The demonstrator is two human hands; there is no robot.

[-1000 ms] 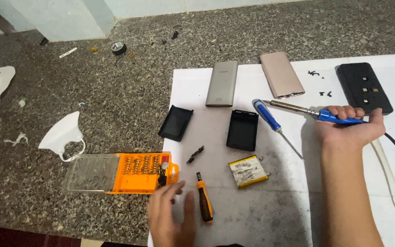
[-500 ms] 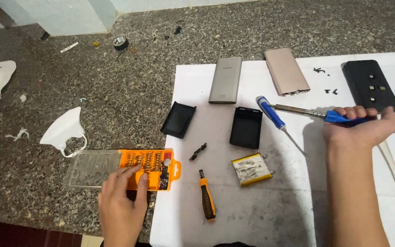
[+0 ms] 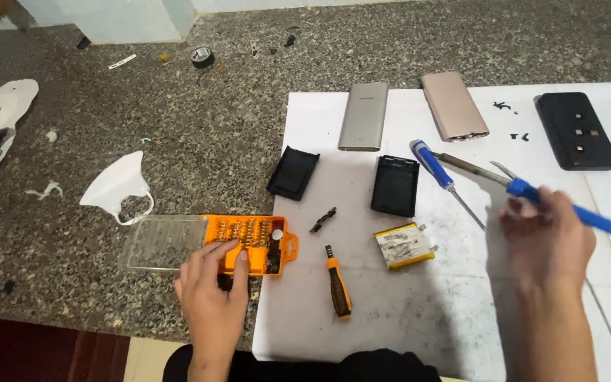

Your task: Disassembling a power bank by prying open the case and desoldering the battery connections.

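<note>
My left hand [image 3: 211, 292] rests on the front edge of an orange screwdriver bit case [image 3: 250, 244], fingers spread on the bits, holding nothing. Its clear lid [image 3: 160, 242] lies open to the left. My right hand [image 3: 547, 237] hovers just below the blue-handled soldering iron [image 3: 525, 189] lying on the white sheet [image 3: 433, 311], blurred, fingers loosely curled and not gripping it. An orange and black screwdriver handle [image 3: 338, 284] lies between my hands. A flat battery cell [image 3: 404, 245] sits to its right.
On the sheet lie a grey power bank [image 3: 364, 116], a pink one [image 3: 454, 105], a black one [image 3: 577, 130], two black shells [image 3: 293, 172] [image 3: 395, 185], a blue screwdriver [image 3: 438, 172] and a small black bit [image 3: 322, 220]. A white face mask [image 3: 118, 186] lies on the granite.
My left hand moved left from the orange screwdriver to the bit case. My right hand let go of the soldering iron, which now lies on the sheet, and drew back toward me.
</note>
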